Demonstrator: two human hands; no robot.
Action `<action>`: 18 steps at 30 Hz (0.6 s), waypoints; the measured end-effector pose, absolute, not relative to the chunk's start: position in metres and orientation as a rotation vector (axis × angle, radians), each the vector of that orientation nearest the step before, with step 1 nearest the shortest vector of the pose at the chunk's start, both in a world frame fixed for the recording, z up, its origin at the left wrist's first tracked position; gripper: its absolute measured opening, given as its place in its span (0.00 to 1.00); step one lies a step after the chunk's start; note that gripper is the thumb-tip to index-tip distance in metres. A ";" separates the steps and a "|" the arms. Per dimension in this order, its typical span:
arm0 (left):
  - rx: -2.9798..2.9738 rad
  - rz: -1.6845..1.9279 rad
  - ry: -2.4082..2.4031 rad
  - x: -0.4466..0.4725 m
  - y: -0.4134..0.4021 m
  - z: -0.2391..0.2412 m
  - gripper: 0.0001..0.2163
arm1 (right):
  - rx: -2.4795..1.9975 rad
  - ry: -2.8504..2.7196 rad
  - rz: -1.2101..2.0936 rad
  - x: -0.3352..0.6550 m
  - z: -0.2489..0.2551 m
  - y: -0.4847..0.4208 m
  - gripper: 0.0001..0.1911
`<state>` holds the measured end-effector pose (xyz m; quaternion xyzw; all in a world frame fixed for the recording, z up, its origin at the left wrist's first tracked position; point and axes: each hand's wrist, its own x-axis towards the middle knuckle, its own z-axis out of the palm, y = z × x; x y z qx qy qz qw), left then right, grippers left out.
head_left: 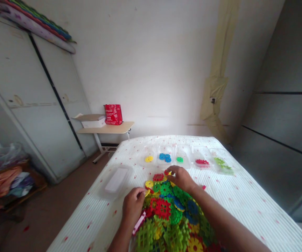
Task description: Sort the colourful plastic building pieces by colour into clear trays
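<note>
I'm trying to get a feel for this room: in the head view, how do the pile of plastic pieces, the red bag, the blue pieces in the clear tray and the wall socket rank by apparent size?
Largest to smallest:
1. Pile of plastic pieces, much nearer the camera
2. Red bag
3. Blue pieces, taken together
4. Wall socket

- heap of multicoloured plastic pieces (169,213) gets chopped off by the bottom edge
- yellow plastic piece (147,193), partly hidden by the left hand (134,203)
- white print (110,113) on the shiny red bag (117,115): too tiny

Free tablecloth (247,203) at right, plastic boxes (187,159) ahead
</note>
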<state>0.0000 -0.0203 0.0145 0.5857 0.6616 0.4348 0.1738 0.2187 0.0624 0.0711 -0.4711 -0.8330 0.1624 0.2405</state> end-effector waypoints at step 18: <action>1.675 1.189 1.888 -0.001 -0.019 0.012 0.11 | -1.354 -2.678 0.154 0.170 0.065 0.063 0.12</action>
